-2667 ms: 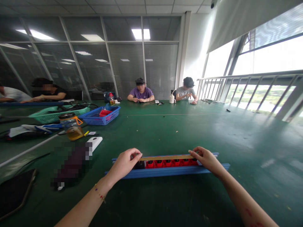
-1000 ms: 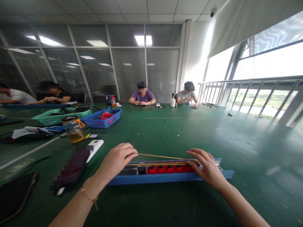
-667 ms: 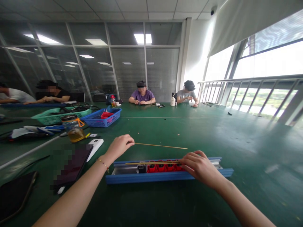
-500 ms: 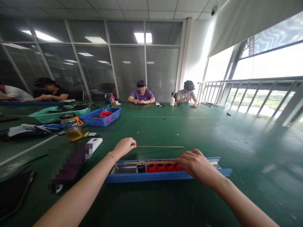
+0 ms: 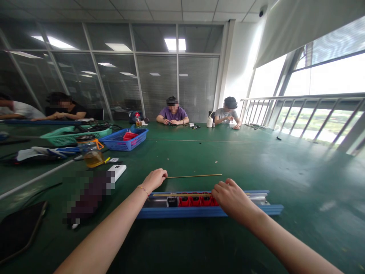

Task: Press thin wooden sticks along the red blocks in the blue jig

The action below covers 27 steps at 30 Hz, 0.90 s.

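My left hand, closed in a pinch, holds one end of a thin straw-coloured stick that points right, beyond the tray's far edge. Fingers curled, my right hand is closed at the right end of another thin stick, which lies lengthwise over the tray; the fingertips are partly hidden. Beneath is a long blue-sided tray with a silvery inside. Several red blocks with dark openings sit in a row in it, and a black block stands at their left end.
To the left are a dark pouch, a white device, a jar of amber liquid and a dark tablet. Farther back stand a blue basket and a green basket. Several people sit along the far side.
The view has shifted slightly. The stick in my left hand now tilts up a little at its right end. My right hand's fingers have curled in more over the tray.
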Available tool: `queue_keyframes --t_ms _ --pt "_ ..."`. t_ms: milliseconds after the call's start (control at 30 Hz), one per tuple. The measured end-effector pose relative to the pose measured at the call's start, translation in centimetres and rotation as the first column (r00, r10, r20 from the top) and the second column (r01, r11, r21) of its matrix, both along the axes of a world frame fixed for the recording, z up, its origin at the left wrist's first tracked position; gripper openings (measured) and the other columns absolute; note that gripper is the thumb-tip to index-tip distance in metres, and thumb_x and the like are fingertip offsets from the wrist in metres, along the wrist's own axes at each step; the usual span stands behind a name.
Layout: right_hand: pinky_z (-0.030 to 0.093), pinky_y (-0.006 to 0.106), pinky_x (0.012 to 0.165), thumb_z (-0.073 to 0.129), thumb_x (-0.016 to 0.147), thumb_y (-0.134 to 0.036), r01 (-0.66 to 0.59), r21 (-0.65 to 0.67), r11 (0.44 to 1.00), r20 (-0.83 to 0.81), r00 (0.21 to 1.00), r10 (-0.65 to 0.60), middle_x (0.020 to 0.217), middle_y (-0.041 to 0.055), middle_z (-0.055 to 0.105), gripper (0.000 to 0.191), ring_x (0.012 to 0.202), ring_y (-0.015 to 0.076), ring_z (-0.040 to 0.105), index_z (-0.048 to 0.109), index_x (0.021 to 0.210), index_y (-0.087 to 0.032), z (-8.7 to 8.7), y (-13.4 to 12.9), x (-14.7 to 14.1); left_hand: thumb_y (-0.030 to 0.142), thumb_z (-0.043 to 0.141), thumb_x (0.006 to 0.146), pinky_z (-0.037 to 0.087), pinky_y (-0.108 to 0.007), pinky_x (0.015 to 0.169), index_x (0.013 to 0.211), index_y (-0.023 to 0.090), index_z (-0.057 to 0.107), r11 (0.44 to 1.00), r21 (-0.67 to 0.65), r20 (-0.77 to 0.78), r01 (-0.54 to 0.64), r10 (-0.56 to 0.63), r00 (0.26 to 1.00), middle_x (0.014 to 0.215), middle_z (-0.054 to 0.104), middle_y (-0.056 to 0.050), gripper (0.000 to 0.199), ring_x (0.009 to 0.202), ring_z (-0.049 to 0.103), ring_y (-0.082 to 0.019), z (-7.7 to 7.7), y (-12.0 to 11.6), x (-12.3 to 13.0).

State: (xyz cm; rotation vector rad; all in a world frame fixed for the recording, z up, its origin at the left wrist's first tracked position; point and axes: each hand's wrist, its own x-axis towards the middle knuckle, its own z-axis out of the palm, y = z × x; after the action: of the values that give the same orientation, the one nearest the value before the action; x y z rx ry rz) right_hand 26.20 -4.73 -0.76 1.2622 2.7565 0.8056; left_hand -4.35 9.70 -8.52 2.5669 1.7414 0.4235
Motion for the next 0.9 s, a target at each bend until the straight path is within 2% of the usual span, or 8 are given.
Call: queue_keyframes --t_ms 133,267,433,567,700,833,900 --pt "0.023 0.031 0.058 0.053 0.07 -0.003 -0.008 0.022 1.0 0.082 0.997 0.006 0.07 0.0042 0.06 0.015 0.066 0.0191 0.051 0.057 0.074 -0.017 -0.2 0.0 -0.5 0.016 0.046 0.077 0.04 -0.025 0.071 0.079 0.023 0.062 0.999 0.008 0.013 0.035 -0.035 0.999 0.086 0.062 -0.002 0.017 0.08 0.057 -0.015 -0.1 0.1 -0.1" --pt "0.023 0.031 0.058 0.054 0.071 -0.005 -0.035 -0.009 0.999 0.077 0.996 0.035 0.067 0.0026 0.06 0.013 0.064 0.0179 0.052 0.056 0.072 -0.018 0.3 0.1 -0.2 0.016 0.046 0.077 0.041 -0.025 0.073 0.079 0.022 0.063 0.999 -0.002 0.028 0.043 -0.042 0.999 0.086 0.062 -0.002 0.018 0.081 0.057 -0.015 0.0 0.1 0.0" --pt "0.026 0.029 0.061 0.054 0.073 -0.005 -0.001 0.006 1.0 0.053 0.999 0.001 0.072 0.0034 0.061 0.013 0.068 0.0172 0.055 0.055 0.076 -0.018 2.6 0.6 1.1 0.015 0.045 0.077 0.041 -0.025 0.074 0.08 0.022 0.064 0.999 -0.02 0.044 0.035 -0.034 0.998 0.086 0.063 -0.002 0.02 0.082 0.057 -0.015 -0.1 0.3 -0.1" --pt "0.031 0.028 0.064 0.053 0.073 -0.004 0.095 -0.015 0.995 0.083 0.992 -0.093 0.079 0.0057 0.064 0.017 0.072 0.0181 0.059 0.058 0.081 -0.018 3.9 3.5 2.1 0.016 0.046 0.076 0.042 -0.025 0.075 0.08 0.022 0.065 0.999 -0.036 0.055 0.019 -0.017 0.998 0.088 0.063 -0.002 0.02 0.083 0.057 -0.015 -0.1 0.4 -0.2" --pt "0.036 0.03 0.069 0.048 0.076 -0.005 0.189 -0.182 0.965 0.18 0.971 -0.156 0.083 0.0109 0.067 0.02 0.08 0.021 0.062 0.064 0.082 -0.016 2.3 7.8 1.3 0.017 0.045 0.078 0.042 -0.025 0.076 0.08 0.022 0.065 0.999 -0.032 0.06 0.009 -0.007 0.998 0.089 0.064 -0.002 0.021 0.084 0.058 -0.016 0.0 0.3 -0.2" --pt "0.039 0.033 0.075 0.05 0.074 -0.006 0.206 -0.25 0.946 0.205 0.966 -0.157 0.086 0.0141 0.067 0.02 0.084 0.0227 0.062 0.067 0.081 -0.014 -0.4 11.2 -1.0 0.027 0.04 0.083 0.042 -0.025 0.075 0.094 0.022 0.061 1.0 -0.011 0.077 -0.005 0.006 0.997 0.094 0.064 -0.004 0.024 0.086 0.057 -0.016 0.2 0.0 0.1" --pt "0.041 0.034 0.075 0.05 0.074 -0.008 0.215 -0.283 0.935 0.203 0.966 -0.161 0.089 0.0152 0.067 0.02 0.086 0.0235 0.062 0.067 0.085 -0.014 -1.5 12.3 -2.2 0.035 0.039 0.084 0.042 -0.025 0.071 0.095 0.021 0.06 1.0 -0.016 0.074 0.011 -0.01 0.997 0.09 0.063 -0.004 0.028 0.082 0.058 -0.016 0.4 -0.1 0.2"
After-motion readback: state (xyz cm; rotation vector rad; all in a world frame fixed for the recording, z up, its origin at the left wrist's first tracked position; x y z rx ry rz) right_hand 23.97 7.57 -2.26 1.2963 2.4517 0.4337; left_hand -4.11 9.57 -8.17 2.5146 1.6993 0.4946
